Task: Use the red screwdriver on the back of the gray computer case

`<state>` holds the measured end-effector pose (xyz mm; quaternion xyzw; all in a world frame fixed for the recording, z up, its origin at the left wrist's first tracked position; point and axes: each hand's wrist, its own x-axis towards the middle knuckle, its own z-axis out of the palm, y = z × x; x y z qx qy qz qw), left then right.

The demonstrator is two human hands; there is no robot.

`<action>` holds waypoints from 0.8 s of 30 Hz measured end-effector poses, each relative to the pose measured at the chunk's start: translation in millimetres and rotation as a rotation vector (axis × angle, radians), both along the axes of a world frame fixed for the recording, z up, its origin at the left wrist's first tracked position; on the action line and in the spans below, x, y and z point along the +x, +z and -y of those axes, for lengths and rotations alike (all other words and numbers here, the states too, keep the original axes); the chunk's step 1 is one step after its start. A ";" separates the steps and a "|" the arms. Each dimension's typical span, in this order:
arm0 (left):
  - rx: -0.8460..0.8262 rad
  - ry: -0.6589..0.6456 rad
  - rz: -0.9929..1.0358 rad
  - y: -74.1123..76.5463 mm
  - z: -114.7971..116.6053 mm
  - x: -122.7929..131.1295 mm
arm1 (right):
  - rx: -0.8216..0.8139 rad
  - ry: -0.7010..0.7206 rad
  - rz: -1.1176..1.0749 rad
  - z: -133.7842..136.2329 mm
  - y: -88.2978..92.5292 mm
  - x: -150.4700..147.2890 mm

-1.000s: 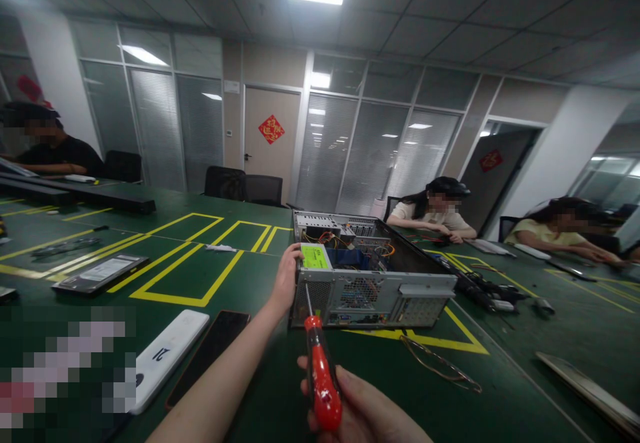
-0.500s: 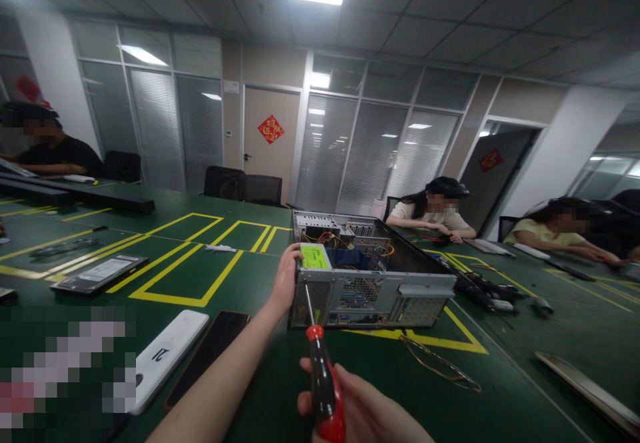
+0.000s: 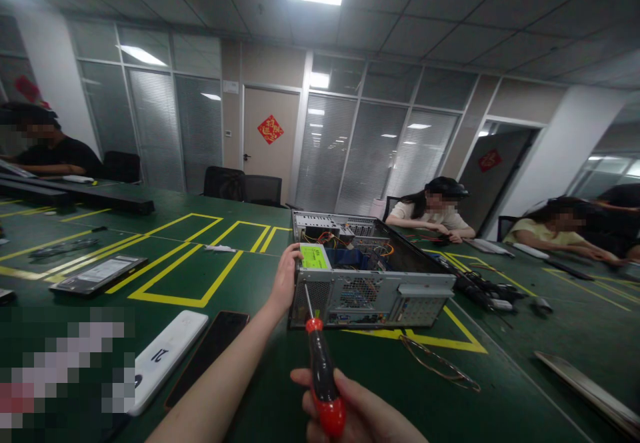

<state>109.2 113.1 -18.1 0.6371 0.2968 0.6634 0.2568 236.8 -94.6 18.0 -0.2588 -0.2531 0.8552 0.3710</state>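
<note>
An open desktop computer case [image 3: 370, 289] lies on its side on the green table [image 3: 260, 376], its rear panel facing me. My left hand [image 3: 285, 276] grips the case's near left top corner, beside the power supply with a green label [image 3: 314, 257]. My right hand [image 3: 360, 413] is closed around the red and black handle of a screwdriver [image 3: 323, 376]. Its metal shaft points up and away, with the tip against the rear panel near the left edge.
A white device [image 3: 165, 356] and a dark phone [image 3: 210, 356] lie at my left. A dark flat panel [image 3: 97, 275] rests farther left. A thin wire loop [image 3: 440, 363] lies right of the case. Three other people sit at the table's far edges. Yellow lines mark the mat.
The screwdriver handle has turned in my right hand, showing more black than before, and the fingers have shifted their hold. My left hand and the case have stayed put.
</note>
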 end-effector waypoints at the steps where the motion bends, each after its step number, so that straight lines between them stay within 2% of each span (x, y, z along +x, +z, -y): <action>1: 0.000 -0.002 0.005 -0.1 -0.1 0.1 | -0.029 0.001 0.003 -1.2 -2.5 0.2; 7: 0.004 -0.004 0.020 -1.0 -1.2 0.5 | 0.039 0.021 0.046 -8.3 -15.9 3.2; 13: 0.003 -0.009 0.026 -1.5 -1.4 0.2 | 0.025 0.011 0.053 -2.4 8.8 0.6; 15: -0.007 -0.013 0.022 -1.5 -0.8 -0.2 | 0.040 0.047 0.030 -0.2 13.0 -0.3; 18: -0.011 -0.013 0.015 -1.3 0.2 -0.7 | 0.090 0.070 0.027 1.8 8.2 0.8; 24: -0.017 -0.013 0.004 -0.8 0.7 -0.4 | 0.069 -0.010 0.067 0.9 -8.5 2.6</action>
